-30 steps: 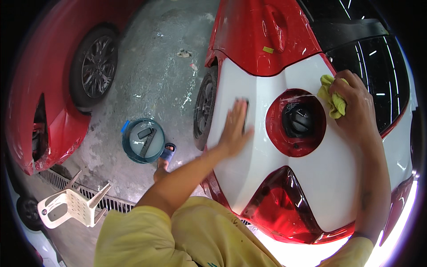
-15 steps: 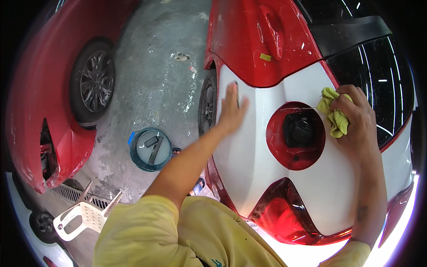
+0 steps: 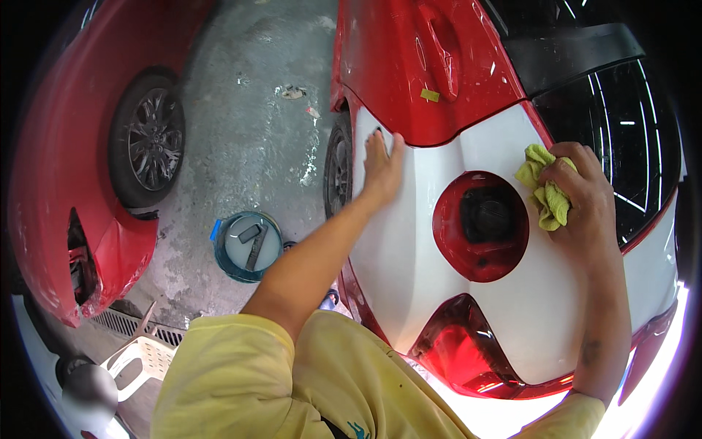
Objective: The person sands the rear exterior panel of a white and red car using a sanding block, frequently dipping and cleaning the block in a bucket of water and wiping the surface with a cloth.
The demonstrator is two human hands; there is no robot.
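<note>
My left hand (image 3: 383, 174) lies on the white rear panel (image 3: 395, 241) of a red car, near the seam with the red door (image 3: 439, 66). Its fingers are stretched out and apart; a small dark spot shows at one fingertip, too small to make out. A crumpled yellow-green cloth (image 3: 553, 205) is gripped in my right hand (image 3: 581, 183), on the panel between the round fuel filler opening (image 3: 457, 256) and the dark rear window. The opening is red inside, with a black filler cap (image 3: 491, 214). Below it sits the red tail light (image 3: 461, 351).
On the floor at left stands a dark bucket (image 3: 221, 260) of cloudy water holding a grey block and a long dark tool. A white plastic stool (image 3: 150, 358) is at lower left. Another red car (image 3: 66, 168) flanks the grey floor (image 3: 241, 146). Yellow tape (image 3: 430, 95) marks the door.
My left hand has shifted slightly up and left over the white panel, its fingers more spread. The right hand with the cloth has hardly moved. The view has tilted a little.
</note>
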